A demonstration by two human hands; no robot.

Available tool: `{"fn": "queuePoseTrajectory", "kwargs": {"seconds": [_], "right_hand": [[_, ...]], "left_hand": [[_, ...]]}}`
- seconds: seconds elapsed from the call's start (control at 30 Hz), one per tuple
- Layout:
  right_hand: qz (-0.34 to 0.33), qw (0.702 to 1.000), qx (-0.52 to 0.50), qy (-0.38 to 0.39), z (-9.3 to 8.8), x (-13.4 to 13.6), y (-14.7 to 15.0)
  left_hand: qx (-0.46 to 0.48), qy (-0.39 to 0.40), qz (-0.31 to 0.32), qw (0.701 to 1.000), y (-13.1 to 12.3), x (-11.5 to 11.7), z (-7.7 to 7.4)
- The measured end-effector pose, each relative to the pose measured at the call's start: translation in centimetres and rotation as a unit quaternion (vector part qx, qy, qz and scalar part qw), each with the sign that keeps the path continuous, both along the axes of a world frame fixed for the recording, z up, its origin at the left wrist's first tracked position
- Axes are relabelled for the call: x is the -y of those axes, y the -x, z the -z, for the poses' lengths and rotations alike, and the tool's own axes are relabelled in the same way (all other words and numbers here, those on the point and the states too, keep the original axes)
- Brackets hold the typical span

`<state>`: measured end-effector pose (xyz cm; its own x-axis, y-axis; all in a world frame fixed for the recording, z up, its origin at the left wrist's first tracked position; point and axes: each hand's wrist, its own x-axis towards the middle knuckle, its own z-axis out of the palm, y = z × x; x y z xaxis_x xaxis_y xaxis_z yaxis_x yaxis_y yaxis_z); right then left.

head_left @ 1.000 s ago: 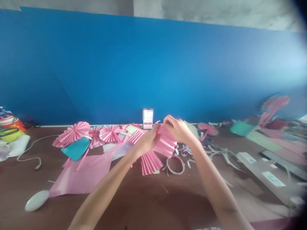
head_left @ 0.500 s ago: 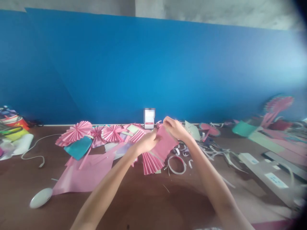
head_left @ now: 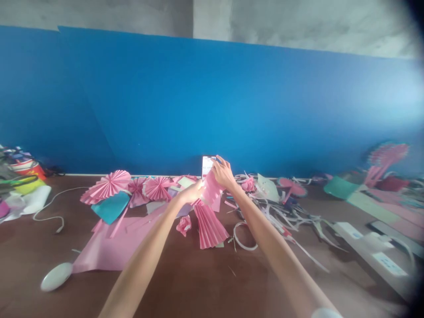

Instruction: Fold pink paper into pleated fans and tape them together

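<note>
A piece of pink paper (head_left: 211,189) with a wavy edge is held up in front of the phone (head_left: 207,164). My left hand (head_left: 192,193) is closed on its left side, with the fingertips partly hidden by the paper. At its upper right, my right hand (head_left: 225,174) has its fingers bent against the paper, and they overlap the phone's screen from this viewpoint. Below both hands lies a pleated pink paper strip (head_left: 211,225). A small crumpled pink paper piece (head_left: 184,225) rests to its left.
Pink paper fans (head_left: 111,185), a teal sheet (head_left: 111,206) and a flat pink sheet (head_left: 109,249) lie left, near a white mouse (head_left: 56,277). Right are a white ring (head_left: 245,246), tangled white strips (head_left: 281,216) and a power strip (head_left: 371,247). A blue partition (head_left: 205,101) stands behind.
The pink paper, spread out as a broad sheet before, now appears smaller and bent between my hands. My right hand has moved left, in front of the phone. The view has tilted up slightly.
</note>
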<state>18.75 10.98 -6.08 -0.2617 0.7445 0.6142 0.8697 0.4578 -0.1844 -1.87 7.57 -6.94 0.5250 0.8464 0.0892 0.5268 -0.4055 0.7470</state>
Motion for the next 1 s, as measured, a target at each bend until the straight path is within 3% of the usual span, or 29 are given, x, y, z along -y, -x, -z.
{"fn": "queuePoseTrajectory", "kwargs": {"seconds": [0.37, 0.53, 1.0], "right_hand": [[0.021, 0.999, 0.017, 0.034, 1.0, -1.9, 0.5], [0.041, 0.999, -0.003, 0.001, 1.6, -1.5, 0.2], [0.036, 0.999, 0.002, 0.032, 3.0, -1.0, 0.5]], "left_hand": [[-0.047, 0.017, -0.007, 0.999, -0.1, -0.8, 0.3], [-0.033, 0.027, -0.015, 0.999, 0.1, -0.3, -0.4], [-0.034, 0.096, -0.015, 0.995, 0.0, 0.0, -0.2]]}}
